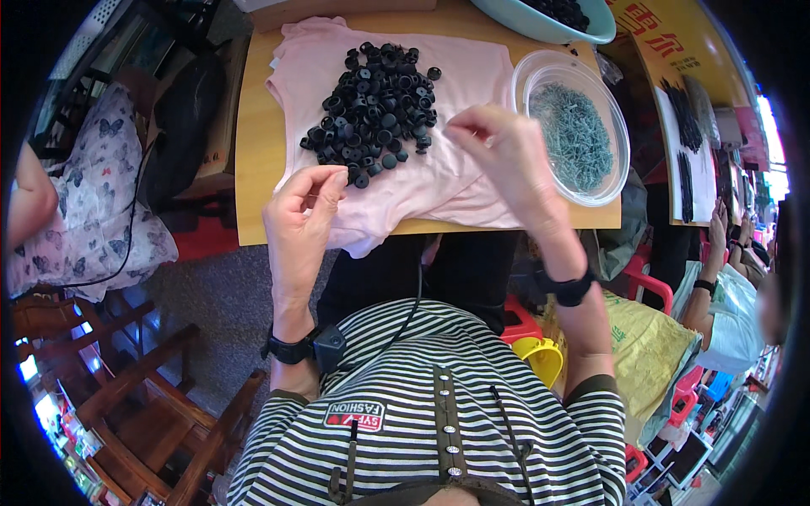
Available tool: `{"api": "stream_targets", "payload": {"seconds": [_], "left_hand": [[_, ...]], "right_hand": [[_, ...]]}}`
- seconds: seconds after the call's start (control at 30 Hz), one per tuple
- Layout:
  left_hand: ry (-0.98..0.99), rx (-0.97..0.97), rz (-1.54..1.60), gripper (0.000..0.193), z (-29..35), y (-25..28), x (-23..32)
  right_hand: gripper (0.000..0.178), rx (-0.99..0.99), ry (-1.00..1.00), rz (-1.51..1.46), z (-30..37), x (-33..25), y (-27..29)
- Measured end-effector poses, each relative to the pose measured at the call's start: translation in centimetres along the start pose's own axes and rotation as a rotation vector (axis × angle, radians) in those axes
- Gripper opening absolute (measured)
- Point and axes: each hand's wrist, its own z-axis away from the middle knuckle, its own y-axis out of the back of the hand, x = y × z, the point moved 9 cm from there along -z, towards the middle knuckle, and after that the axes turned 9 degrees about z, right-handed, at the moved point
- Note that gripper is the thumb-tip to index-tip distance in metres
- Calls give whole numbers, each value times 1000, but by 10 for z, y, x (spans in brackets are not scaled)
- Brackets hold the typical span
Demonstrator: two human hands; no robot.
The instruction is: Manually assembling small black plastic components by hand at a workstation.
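A heap of small round black plastic caps [371, 110] lies on a pale pink cloth [472, 67], which looks like a shirt spread over the table. At the heap's near edge is my left hand [305, 207], thumb and index finger pinched together; anything between them is too small to make out. My right hand [510, 152] hovers over the cloth between the heap and a clear round plastic tub [620, 160]. Its fingers are curled in a pinch, slightly blurred, and what they hold is hidden. The tub is filled with small grey-green screws [574, 139].
A pale teal basin [544, 25] with more black pieces stands at the far right of the wooden table [253, 169]. Wooden chairs [160, 405] are at the left. A yellow sack [645, 346] and red stools lie to the right. Other people sit on both sides.
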Motion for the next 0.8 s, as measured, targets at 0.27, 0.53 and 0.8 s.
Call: {"api": "stream_targets", "payload": {"seconds": [0.27,0.53,0.8], "left_hand": [[-190,3,-322,20,4,-10,17],[-147,119,-466,57,0,-6,6],[-80,23,-430,67,-11,-18,1]], "right_hand": [[31,135,-140,44,22,-13,-34],[19,134,-114,-81,27,-10,-37],[15,64,-145,-55,49,-4,-32]]}}
